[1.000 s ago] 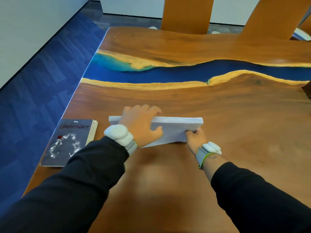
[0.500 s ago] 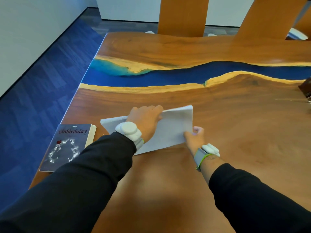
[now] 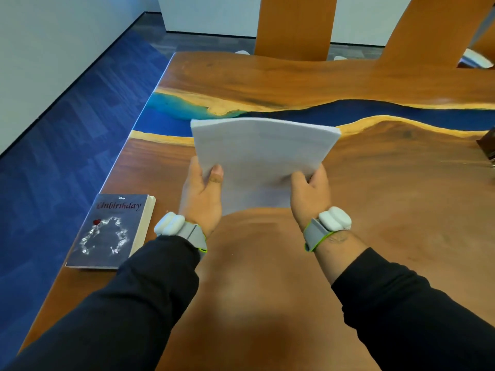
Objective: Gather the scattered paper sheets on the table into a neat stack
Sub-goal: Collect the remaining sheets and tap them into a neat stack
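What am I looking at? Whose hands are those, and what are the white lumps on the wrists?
A person wears a camera on their head, so you see what they see: their own arms reaching forward. The left hand and right hand together hold a stack of paper, lifted and tilted above the table. Each hand grips a lower corner, thumb on top. The white lumps are wristbands strapped to each wrist; what they do, the picture does not show. The table is wood with a blue, river-like stripe. A book lies flat near the left edge. Chair backs stand at the far side.
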`<action>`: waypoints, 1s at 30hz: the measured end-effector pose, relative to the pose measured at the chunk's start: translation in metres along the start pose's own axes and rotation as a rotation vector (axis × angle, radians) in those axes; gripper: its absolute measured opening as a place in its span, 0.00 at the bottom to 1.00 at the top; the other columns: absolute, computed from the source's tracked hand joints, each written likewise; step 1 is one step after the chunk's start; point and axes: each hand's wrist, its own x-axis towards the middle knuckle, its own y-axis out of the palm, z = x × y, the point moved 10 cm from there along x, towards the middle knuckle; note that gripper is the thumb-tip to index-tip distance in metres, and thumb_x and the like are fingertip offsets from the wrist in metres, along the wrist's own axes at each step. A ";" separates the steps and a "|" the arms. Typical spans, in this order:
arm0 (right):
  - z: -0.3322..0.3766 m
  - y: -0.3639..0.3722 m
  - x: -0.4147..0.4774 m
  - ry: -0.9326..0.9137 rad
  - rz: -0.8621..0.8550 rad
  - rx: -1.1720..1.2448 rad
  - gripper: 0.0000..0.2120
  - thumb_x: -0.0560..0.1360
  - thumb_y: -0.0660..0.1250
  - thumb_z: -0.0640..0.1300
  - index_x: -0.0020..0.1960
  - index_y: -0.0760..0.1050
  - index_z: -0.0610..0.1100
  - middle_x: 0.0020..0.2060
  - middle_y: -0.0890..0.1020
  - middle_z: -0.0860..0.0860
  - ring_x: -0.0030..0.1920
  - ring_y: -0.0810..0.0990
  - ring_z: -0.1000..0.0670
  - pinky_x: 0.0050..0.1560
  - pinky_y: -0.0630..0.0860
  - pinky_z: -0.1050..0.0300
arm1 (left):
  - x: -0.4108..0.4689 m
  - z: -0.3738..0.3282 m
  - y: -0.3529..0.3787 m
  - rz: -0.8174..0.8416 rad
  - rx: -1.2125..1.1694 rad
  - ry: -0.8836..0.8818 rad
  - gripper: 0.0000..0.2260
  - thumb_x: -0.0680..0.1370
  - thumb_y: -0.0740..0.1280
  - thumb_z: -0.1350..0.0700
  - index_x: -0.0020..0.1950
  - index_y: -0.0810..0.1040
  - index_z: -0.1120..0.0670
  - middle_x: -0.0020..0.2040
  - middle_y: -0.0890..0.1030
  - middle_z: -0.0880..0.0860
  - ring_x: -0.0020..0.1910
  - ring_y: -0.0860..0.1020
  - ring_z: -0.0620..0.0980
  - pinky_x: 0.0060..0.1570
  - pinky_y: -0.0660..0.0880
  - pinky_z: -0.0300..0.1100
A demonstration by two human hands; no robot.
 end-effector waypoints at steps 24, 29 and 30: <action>-0.092 -0.015 -0.026 0.266 0.339 -0.388 0.14 0.80 0.60 0.39 0.65 0.66 0.44 0.53 0.79 0.44 0.49 0.79 0.45 0.51 0.77 0.52 | -0.038 0.077 0.034 0.098 0.287 -0.284 0.06 0.83 0.54 0.60 0.57 0.66 0.52 0.43 0.75 0.46 0.39 0.74 0.50 0.36 0.69 0.41; -0.127 -0.080 -0.018 0.419 0.355 -0.589 0.09 0.78 0.62 0.43 0.57 0.70 0.44 0.43 0.79 0.46 0.36 0.76 0.51 0.34 0.74 0.57 | -0.063 0.095 0.093 0.240 0.412 -0.448 0.07 0.82 0.55 0.58 0.59 0.68 0.53 0.45 0.77 0.52 0.39 0.75 0.52 0.34 0.69 0.43; -0.134 -0.099 -0.017 0.453 0.356 -0.625 0.09 0.78 0.63 0.42 0.57 0.70 0.42 0.44 0.79 0.42 0.38 0.76 0.47 0.37 0.75 0.52 | -0.070 0.098 0.110 0.255 0.434 -0.471 0.07 0.82 0.56 0.58 0.59 0.69 0.53 0.46 0.77 0.52 0.39 0.75 0.51 0.33 0.67 0.42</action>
